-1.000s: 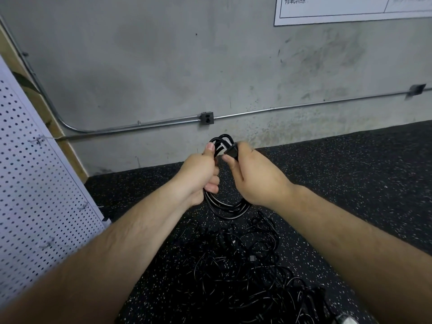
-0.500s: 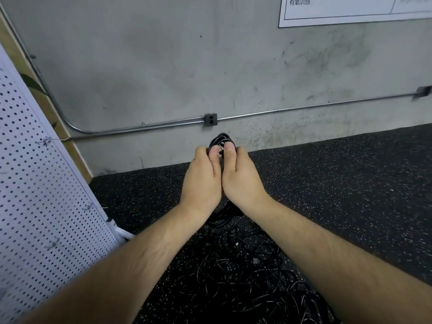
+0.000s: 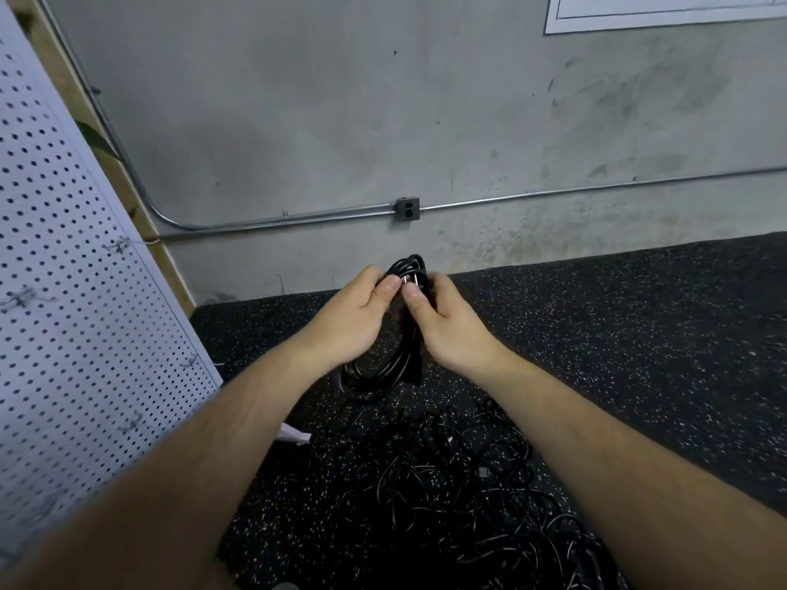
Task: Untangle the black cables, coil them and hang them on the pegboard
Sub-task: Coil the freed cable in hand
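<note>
In front of me the grey concrete wall (image 3: 340, 121) meets the black speckled floor (image 3: 617, 334), and the white pegboard (image 3: 64, 291) leans at my left. A tangled pile of black cables (image 3: 460, 496) lies on the floor between my forearms. Above it, clear of the floor, I hold a coiled cable (image 3: 383, 368). My left hand (image 3: 353, 321) curls round the top of the coil. My right hand (image 3: 447, 325) pinches it just beside, at the plug (image 3: 411, 279), thumbs nearly touching.
</note>
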